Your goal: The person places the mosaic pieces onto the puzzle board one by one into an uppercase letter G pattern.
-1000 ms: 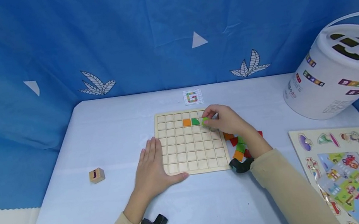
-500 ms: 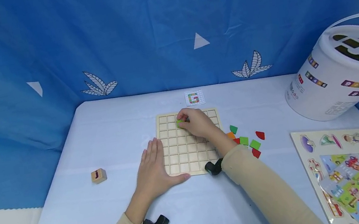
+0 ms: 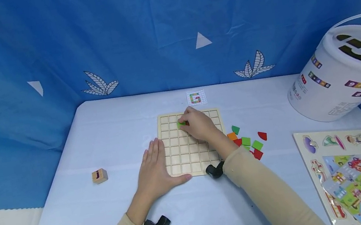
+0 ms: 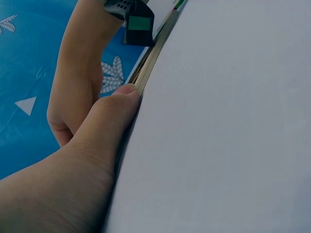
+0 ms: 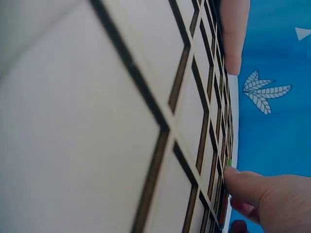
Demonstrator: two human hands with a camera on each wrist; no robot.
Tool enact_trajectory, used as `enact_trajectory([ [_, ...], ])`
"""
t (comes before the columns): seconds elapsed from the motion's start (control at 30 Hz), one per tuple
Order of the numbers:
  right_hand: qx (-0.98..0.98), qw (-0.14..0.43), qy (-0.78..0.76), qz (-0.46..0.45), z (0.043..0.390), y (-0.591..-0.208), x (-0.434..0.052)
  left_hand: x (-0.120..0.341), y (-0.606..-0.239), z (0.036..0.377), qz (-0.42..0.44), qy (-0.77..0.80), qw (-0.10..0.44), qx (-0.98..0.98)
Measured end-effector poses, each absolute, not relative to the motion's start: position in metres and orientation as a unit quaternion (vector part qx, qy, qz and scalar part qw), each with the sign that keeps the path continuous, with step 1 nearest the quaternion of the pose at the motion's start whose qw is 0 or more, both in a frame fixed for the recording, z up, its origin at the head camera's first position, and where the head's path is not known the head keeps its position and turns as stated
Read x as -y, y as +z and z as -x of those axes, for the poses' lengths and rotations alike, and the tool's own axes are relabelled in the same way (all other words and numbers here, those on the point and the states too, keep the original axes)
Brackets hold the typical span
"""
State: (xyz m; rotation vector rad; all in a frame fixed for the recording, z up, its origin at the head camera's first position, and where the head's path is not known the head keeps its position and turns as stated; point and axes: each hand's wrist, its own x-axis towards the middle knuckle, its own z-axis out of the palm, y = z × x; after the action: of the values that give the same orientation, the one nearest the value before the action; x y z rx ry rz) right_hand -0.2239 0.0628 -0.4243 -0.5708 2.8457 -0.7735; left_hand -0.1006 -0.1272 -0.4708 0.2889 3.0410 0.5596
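Note:
A wooden grid board [image 3: 175, 159] lies flat on the white table. My left hand [image 3: 150, 166] rests along its left side, fingers straight and thumb spread along the front edge; the left wrist view shows that thumb touching the board's edge. Over the board's upper left part, my right hand [image 3: 198, 125] pinches a light green square tile [image 3: 181, 124] between thumb and fingertips, at a cell in the second row. A small bit of an orange-red tile [image 3: 187, 123] shows beside the fingertips. The right hand hides the cells to the right.
Several loose red, green and orange tiles [image 3: 246, 141] lie right of the board. A small card with a coloured G [image 3: 196, 97] lies behind it. A wooden letter cube [image 3: 100, 176] is at left; a white bucket [image 3: 317, 83] and a picture puzzle board [image 3: 306, 155] are at right.
My right hand has moved left across the board with a light green tile, from the upper right to the upper left. More loose tiles show at right. The left hand has stayed in place.

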Motion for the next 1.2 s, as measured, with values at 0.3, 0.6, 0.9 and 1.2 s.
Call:
enact_trajectory([
  [0.3, -0.937, 0.089, -0.27, 0.205, 0.209, -0.407, -0.097, 0.124, -0.471, 0.101, -0.094, 0.179, 0.015, -0.979],
  [0.6, -0.949, 0.144, -0.239, 0.144, 0.201, -0.391, -0.162, 0.124, -0.471, 0.1, -0.09, 0.184, 0.015, -0.979],
  [0.9, -0.951, 0.18, -0.221, 0.117, 0.193, -0.394, -0.204, 0.125, -0.471, 0.1, -0.092, 0.183, 0.015, -0.979],
  [1.2, -0.951, 0.176, -0.235, 0.093, 0.192, -0.406, -0.219, 0.126, -0.47, 0.1, -0.093, 0.182, 0.013, -0.979],
])
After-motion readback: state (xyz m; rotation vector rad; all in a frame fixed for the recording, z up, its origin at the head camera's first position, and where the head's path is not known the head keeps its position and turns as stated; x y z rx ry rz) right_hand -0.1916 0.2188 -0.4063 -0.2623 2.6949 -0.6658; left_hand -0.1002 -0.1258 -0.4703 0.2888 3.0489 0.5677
